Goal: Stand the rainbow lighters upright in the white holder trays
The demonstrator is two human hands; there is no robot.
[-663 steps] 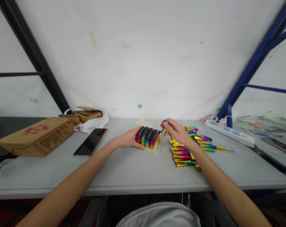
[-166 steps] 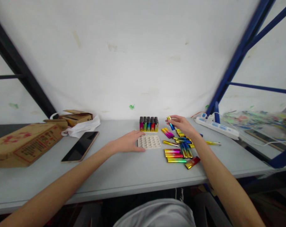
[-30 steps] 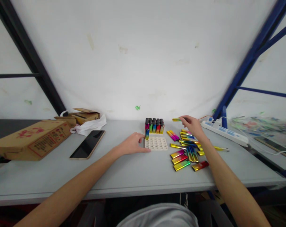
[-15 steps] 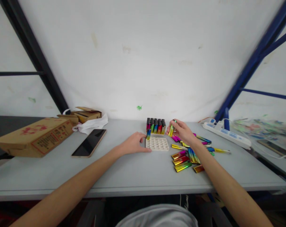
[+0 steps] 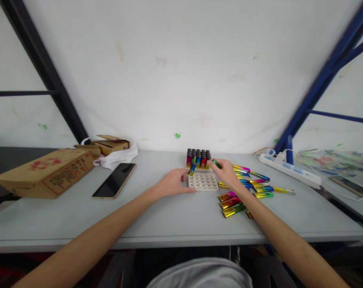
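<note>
A white tray with round holes (image 5: 203, 182) lies in front of an upright block of black-topped colourful lighters (image 5: 198, 158). One blue and yellow lighter (image 5: 192, 169) leans at the tray's back left corner. My left hand (image 5: 175, 182) rests at the tray's left edge, thumb and fingers apart, the fingertips near that lighter; no grip on it shows. Over the tray's back right corner, my right hand (image 5: 225, 172) pinches a green lighter (image 5: 216, 163), now tilted. Several shiny lighters (image 5: 232, 203) lie in a loose pile right of the tray, partly under my right forearm.
A phone (image 5: 114, 180) lies left of my left hand. Further left are a cardboard box (image 5: 45, 173), a smaller open box (image 5: 111, 145) and a white bag (image 5: 117, 157). A power strip (image 5: 289, 170) with cables lies at the back right.
My right hand has moved left and tilted the green lighter over. The tray has shifted slightly right, and the single lighter at its corner leans more. My left hand has moved slightly right.
</note>
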